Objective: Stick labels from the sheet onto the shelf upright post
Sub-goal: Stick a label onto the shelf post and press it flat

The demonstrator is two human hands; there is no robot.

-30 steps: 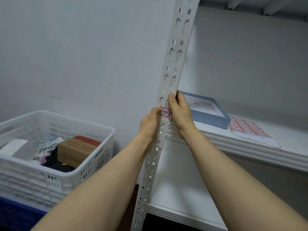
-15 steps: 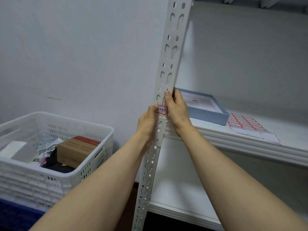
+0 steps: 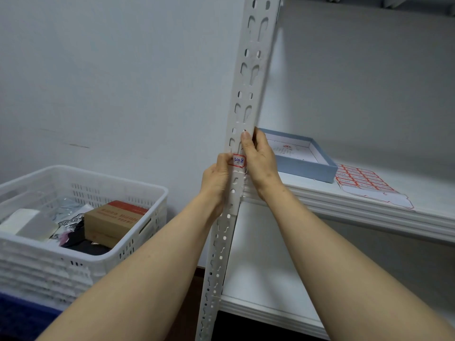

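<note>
My left hand (image 3: pixel 218 179) grips the white slotted post (image 3: pixel 248 77) from its left side, thumb on the edge of a red-bordered label (image 3: pixel 238 160) stuck to the post's face. The label reads "3008" in blue pen. My right hand (image 3: pixel 261 163) wraps the post's right edge just beside the label, thumb lying upward along the metal. The label sheet (image 3: pixel 364 183) lies on the shelf (image 3: pixel 369 217), next to a blue box (image 3: pixel 307 166). A brown carton (image 3: pixel 115 220) in the white crate (image 3: pixel 123 242) has print too small to read.
</note>
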